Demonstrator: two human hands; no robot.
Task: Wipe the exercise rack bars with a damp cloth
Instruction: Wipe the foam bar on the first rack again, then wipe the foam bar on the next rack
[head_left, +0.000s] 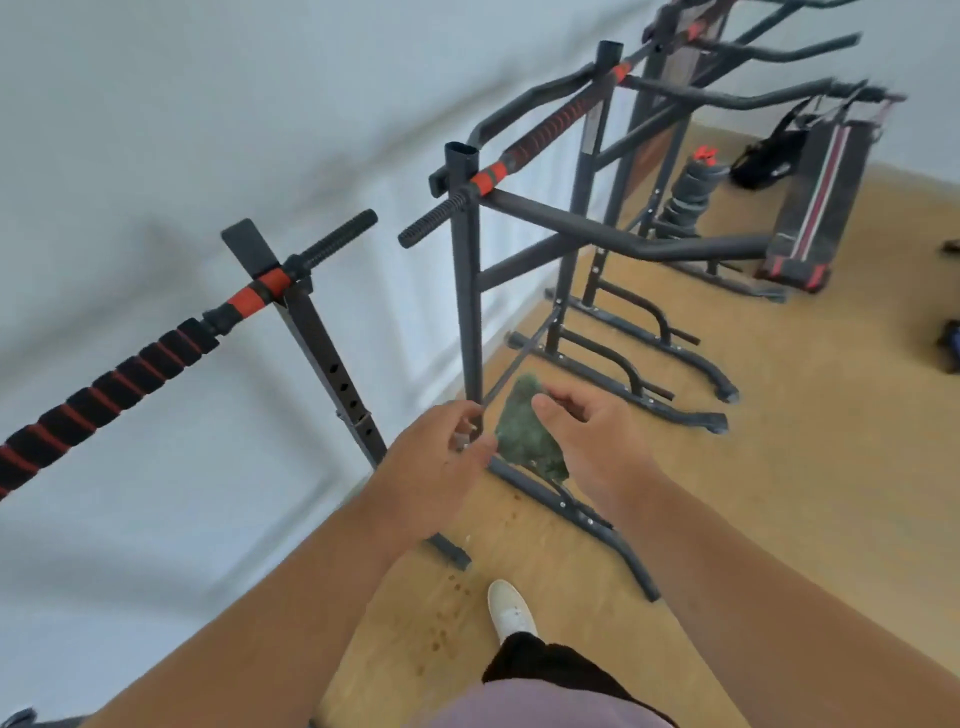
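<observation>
A crumpled green cloth (527, 431) hangs between the hands, in front of the lower frame of the nearest exercise rack (464, 291). The left hand (441, 457) pinches a thin diagonal brace rod (519, 358) with curled fingers. The right hand (592, 441) grips the cloth's right edge, fingers curled over it, above the tan floor (779, 467).

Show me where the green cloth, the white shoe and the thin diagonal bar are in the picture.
green cloth (524, 431), head view, on the middle of the crumpled cloth between the hands.
white shoe (510, 609), head view, on its upper.
thin diagonal bar (524, 353), head view, on its middle, above the cloth.
</observation>
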